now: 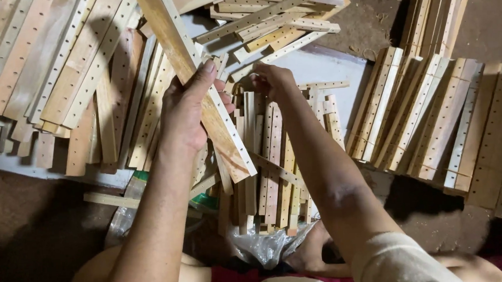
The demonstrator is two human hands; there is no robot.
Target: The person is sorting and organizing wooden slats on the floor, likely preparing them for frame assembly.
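A long perforated wooden slat (202,86) is gripped in the left hand (186,113), the thumb pressed along its face and the fingers wrapped behind, so the grip is closed firmly on it; it is held on a slant, its upper end carried up past the top of the view and its lower end hung just over the central heap of short slats (269,168), apparently so that the row of holes along its pale edge can be seen. That heap is taken as the landmark here. At the heap's upper edge the right hand (273,80) is lowered onto the slat ends, fingers curled down among them; whether a piece is actually pinched cannot be told, since the fingertips are hidden by the wood. To the left of the heap, longer drilled slats (70,70) are laid side by side in a loose fan, and to its right further stacks of slats (421,115) are leaned in neat rows, as if sorted by length. Above the heap, thinner strips (273,19) are thrown crosswise. Under the heap's near end, crumpled clear plastic (262,246) is seen, and beyond the stacks the bare earthen floor (370,14) is left showing.
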